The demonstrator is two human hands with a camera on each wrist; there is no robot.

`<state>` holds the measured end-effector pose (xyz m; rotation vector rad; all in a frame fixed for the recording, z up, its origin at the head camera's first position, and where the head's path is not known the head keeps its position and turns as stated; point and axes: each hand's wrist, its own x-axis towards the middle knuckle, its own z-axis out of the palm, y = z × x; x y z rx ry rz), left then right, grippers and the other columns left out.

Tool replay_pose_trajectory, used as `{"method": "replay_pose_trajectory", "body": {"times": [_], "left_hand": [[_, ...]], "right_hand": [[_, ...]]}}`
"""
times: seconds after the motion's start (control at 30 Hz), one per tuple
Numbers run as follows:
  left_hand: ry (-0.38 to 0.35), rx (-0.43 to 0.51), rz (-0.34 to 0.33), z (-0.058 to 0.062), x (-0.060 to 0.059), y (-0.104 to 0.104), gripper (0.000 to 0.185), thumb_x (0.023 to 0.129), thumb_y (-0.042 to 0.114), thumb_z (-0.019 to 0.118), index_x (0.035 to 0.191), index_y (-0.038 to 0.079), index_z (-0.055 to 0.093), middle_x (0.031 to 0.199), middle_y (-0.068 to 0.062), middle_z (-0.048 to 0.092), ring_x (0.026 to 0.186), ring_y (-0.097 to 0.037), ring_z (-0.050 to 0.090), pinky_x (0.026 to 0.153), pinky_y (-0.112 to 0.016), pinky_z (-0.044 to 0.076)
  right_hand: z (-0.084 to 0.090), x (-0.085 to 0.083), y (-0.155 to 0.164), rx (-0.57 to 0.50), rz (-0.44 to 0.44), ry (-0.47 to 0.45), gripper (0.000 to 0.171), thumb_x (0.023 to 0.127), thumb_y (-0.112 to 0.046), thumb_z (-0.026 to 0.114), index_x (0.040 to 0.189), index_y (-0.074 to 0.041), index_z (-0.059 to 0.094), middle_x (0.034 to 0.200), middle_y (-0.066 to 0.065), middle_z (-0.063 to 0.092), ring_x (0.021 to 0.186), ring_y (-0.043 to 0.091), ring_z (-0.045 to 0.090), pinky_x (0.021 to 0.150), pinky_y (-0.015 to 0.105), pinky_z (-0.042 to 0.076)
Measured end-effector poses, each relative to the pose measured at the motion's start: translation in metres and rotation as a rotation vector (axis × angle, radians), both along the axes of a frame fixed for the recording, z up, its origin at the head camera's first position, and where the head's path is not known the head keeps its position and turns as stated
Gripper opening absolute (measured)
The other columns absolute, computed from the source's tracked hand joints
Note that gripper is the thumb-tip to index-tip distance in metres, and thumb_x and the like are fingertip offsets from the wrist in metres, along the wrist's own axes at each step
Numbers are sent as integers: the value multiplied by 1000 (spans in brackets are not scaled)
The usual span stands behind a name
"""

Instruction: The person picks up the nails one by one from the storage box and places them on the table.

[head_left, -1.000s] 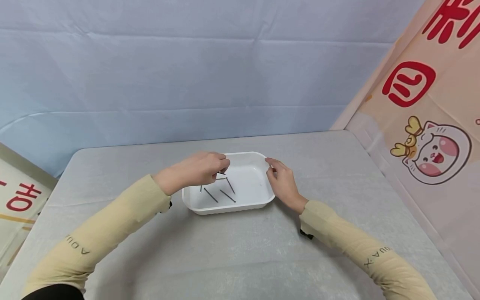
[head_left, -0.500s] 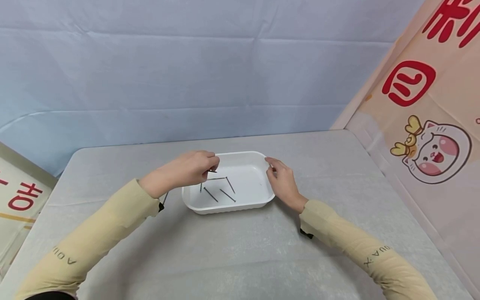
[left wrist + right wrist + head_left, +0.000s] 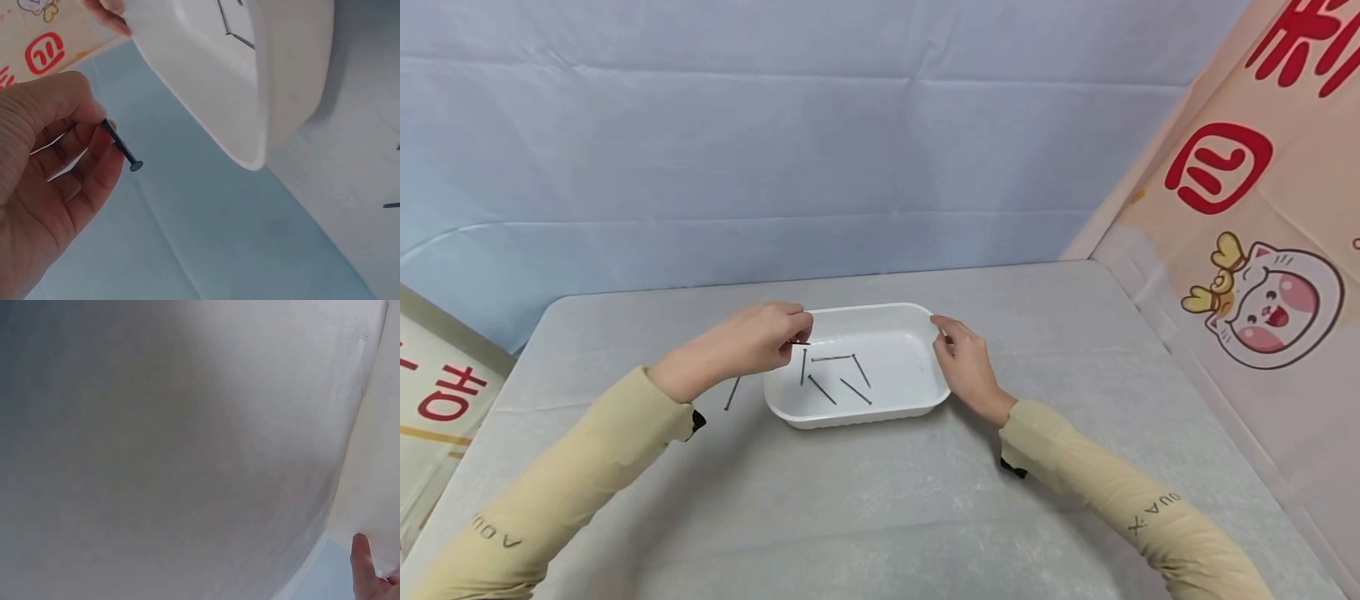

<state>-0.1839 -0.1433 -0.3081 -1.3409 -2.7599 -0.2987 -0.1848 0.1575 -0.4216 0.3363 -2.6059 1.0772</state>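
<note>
White tray: I see it mid-table on the grey cloth; four dark nails lie inside
Left hand: my thumb and fingers pinch one nail just above the tray's left rim
Right hand: fingers grip the tray's right rim
Loose nail: on the cloth, left of the tray

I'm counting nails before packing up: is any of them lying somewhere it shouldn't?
Yes, one nail lies on the table, left of the tray, while four lie inside it. The left hand pinches another nail over the tray's left rim. The right hand holds the right rim.
</note>
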Motion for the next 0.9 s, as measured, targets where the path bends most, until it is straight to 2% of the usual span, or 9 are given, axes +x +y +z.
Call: {"method": "replay_pose_trajectory", "body": {"times": [0.23,0.63,0.9], "left_hand": [[16,8,12,-4,2,-11,25,64,-15,49,70,10,48,65,4,41,56,-10,35,50,-21,30],[-62,17,103,-8,7,-29,23,66,-12,54,74,9,53,71,2,49,59,-9,42,52,-22,36],[-99,53,115,-12,9,-41,23,66,-12,56,75,9,55,72,3,51,60,-7,43,52,-22,38]], "right_hand": [[0,0,0,3,1,2,35,91,-7,42,123,-1,55,123,15,55,93,27,62,73,36,53],[0,2,1,-6,6,-11,35,91,-8,42,124,-1,54,124,15,54,94,27,62,74,37,53],[-1,1,1,-18,9,-16,35,91,-8,43,124,-1,54,124,14,54,93,26,62,74,36,53]]}}
